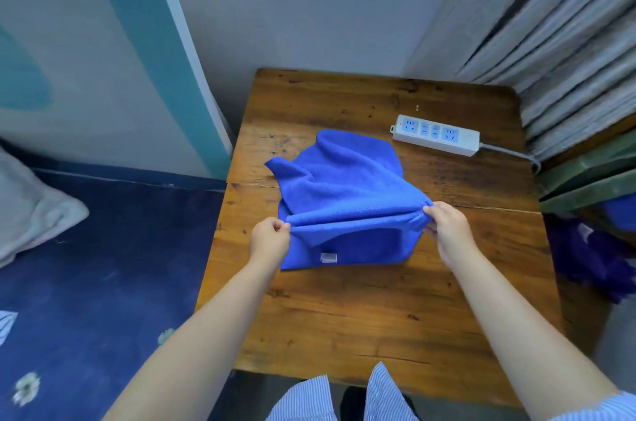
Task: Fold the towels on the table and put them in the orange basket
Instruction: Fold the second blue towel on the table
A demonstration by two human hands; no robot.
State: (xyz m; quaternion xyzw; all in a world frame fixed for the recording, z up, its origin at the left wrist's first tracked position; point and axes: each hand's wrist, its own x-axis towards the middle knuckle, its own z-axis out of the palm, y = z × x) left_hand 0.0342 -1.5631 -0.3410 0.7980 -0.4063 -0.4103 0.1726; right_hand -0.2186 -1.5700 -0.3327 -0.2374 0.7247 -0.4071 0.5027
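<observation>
Your fingers (283,226) on the left hand (269,241) pinch one end of a raised fold in the blue towel (344,186), and your right hand (449,231) is clamped on the other end, so the fold stretches between them. Beyond your hands the cloth lies rumpled on the wooden table (361,310); a layer with a white tag (328,257) rests flat beneath, near the power strip (435,135)

Wooden table (361,310) stands against a grey wall (309,0); grey curtains (557,42) hang far right; dark-blue floral bedding (96,269) lies left.
</observation>
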